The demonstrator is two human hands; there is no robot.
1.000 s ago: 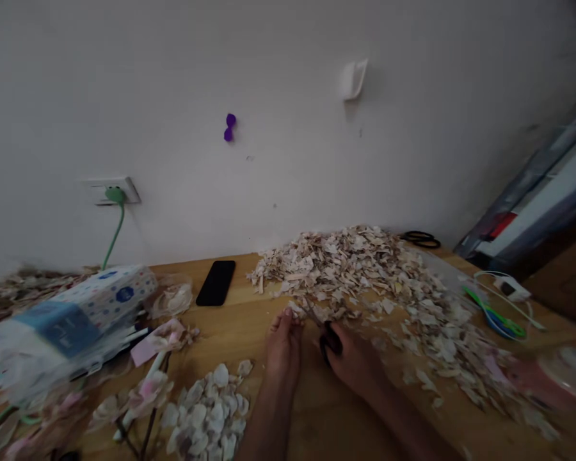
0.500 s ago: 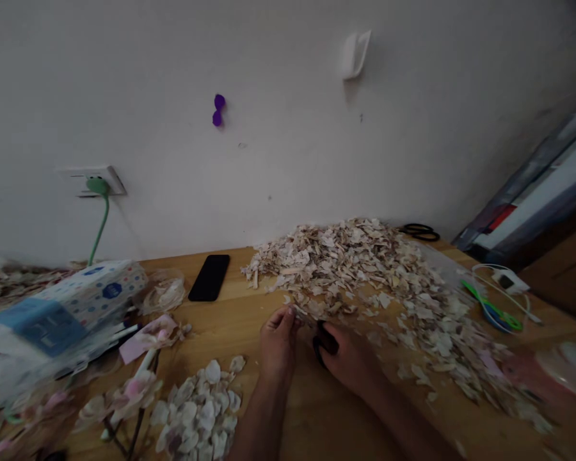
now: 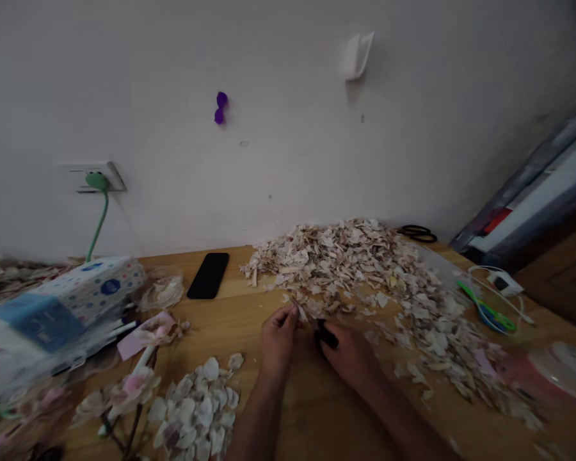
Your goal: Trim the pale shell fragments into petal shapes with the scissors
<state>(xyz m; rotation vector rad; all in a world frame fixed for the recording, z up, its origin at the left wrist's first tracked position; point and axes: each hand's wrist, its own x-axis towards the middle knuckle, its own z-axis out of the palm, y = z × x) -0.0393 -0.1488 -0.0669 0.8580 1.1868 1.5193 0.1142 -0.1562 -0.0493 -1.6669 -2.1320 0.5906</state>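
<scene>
My left hand pinches a small pale petal-like piece between thumb and fingers, over the table in the middle of the view. My right hand is closed around the black handles of a pair of scissors. Their blades point left towards the piece; too dim to make out is whether they touch it. Just beyond both hands spreads a heap of pale, dry-looking scraps. To the left of my left forearm lies a smaller pile of rounded pale petal-like pieces.
A black phone lies left of the scrap heap. Artificial flowers and a tissue pack crowd the left side. Another black-handled pair of scissors sits by the wall. At right are a white cable and a clear-and-pink container.
The scissors have turned slightly in my right hand, and the pale piece shows more clearly between the hands. Both hands stay in nearly the same place; the view has shifted slightly.
</scene>
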